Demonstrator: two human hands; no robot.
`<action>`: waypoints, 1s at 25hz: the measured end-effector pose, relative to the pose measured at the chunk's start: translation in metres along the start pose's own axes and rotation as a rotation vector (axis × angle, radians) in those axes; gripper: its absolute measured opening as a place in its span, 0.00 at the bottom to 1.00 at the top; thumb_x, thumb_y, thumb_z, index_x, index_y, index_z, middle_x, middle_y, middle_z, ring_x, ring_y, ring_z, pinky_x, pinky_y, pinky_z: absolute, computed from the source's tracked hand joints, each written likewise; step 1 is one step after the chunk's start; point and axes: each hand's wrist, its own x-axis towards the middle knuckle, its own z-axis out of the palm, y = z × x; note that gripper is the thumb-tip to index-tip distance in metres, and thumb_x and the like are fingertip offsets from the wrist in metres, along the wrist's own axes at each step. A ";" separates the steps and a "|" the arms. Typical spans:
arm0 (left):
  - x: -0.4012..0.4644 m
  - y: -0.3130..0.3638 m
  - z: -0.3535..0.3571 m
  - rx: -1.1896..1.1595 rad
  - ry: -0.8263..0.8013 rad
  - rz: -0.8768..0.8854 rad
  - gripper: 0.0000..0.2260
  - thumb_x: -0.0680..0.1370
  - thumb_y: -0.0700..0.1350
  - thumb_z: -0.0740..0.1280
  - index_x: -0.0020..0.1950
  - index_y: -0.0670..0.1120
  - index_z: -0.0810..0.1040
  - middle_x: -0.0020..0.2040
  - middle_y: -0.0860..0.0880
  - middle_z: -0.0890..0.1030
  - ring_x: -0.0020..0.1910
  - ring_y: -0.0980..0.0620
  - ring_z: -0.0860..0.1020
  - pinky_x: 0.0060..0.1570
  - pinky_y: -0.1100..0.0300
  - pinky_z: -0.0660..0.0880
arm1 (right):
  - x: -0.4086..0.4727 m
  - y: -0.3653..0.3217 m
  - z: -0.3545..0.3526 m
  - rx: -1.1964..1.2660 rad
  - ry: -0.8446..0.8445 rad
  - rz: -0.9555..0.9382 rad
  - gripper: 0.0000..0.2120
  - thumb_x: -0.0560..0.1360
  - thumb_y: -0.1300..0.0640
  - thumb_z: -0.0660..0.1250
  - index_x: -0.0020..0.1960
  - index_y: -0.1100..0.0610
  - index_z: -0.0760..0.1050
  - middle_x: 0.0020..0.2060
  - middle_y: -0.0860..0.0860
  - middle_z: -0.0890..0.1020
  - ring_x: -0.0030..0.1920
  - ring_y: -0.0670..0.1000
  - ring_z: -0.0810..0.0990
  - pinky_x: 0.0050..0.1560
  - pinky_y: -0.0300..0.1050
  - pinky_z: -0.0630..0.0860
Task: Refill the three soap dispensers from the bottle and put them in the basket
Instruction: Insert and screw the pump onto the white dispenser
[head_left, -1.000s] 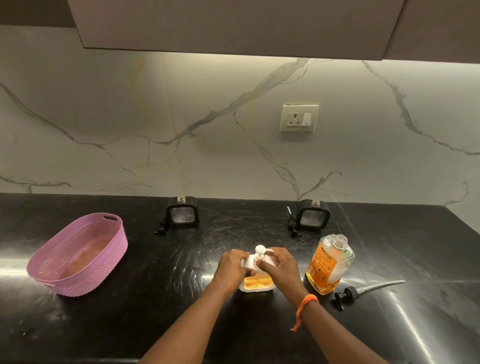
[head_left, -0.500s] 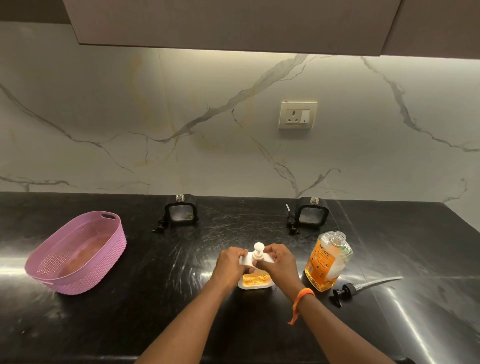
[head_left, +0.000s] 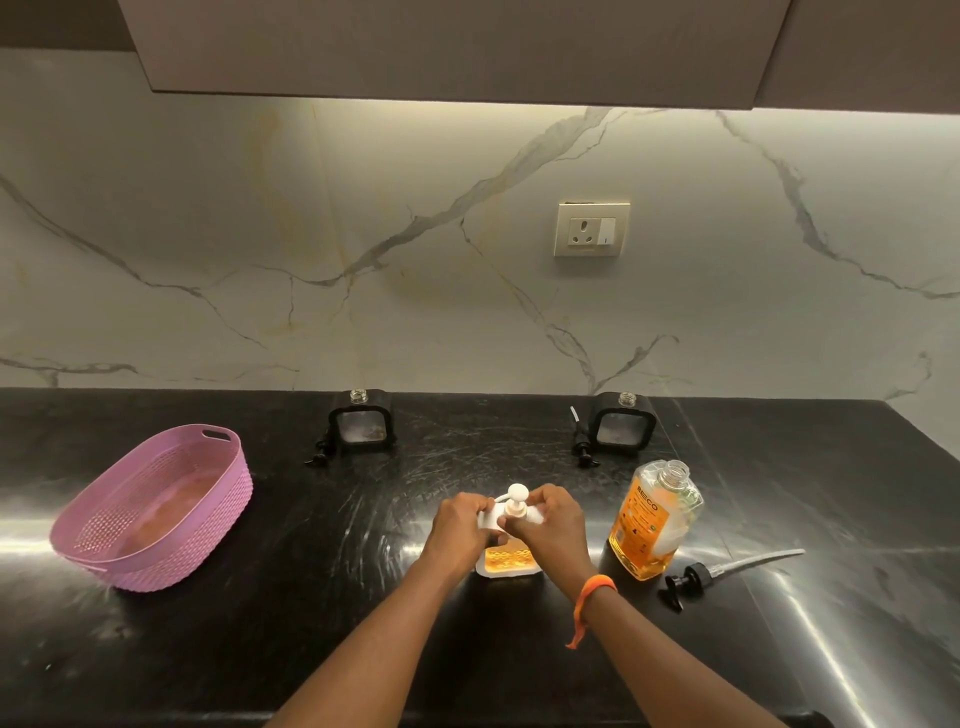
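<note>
The small white square soap dispenser (head_left: 509, 558) with orange soap inside stands on the black counter (head_left: 311, 597), just left of the big clear bottle (head_left: 652, 522). Turn its pump top straight and snug. The left hand (head_left: 457, 527) grips its shoulder; the right hand (head_left: 550, 525) fingers probably pinch the pump collar.
</note>
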 end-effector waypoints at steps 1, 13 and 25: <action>-0.001 0.001 -0.001 -0.008 -0.001 0.001 0.12 0.70 0.41 0.76 0.52 0.48 0.82 0.49 0.51 0.82 0.49 0.52 0.79 0.50 0.56 0.78 | -0.001 0.000 0.002 0.007 -0.001 -0.005 0.20 0.65 0.53 0.78 0.52 0.51 0.74 0.49 0.47 0.76 0.49 0.45 0.74 0.42 0.34 0.68; 0.001 -0.001 0.000 -0.027 0.003 -0.007 0.15 0.68 0.43 0.78 0.54 0.47 0.82 0.51 0.50 0.83 0.51 0.52 0.80 0.53 0.52 0.79 | 0.000 0.003 0.002 -0.008 -0.017 -0.032 0.23 0.64 0.52 0.78 0.56 0.50 0.73 0.51 0.46 0.76 0.52 0.46 0.74 0.45 0.35 0.69; 0.003 -0.002 0.001 -0.036 0.001 -0.018 0.17 0.69 0.42 0.78 0.57 0.46 0.81 0.54 0.49 0.82 0.54 0.51 0.79 0.53 0.56 0.78 | -0.001 0.004 0.001 0.024 -0.036 -0.057 0.24 0.65 0.54 0.77 0.59 0.50 0.74 0.51 0.46 0.77 0.53 0.47 0.75 0.48 0.37 0.70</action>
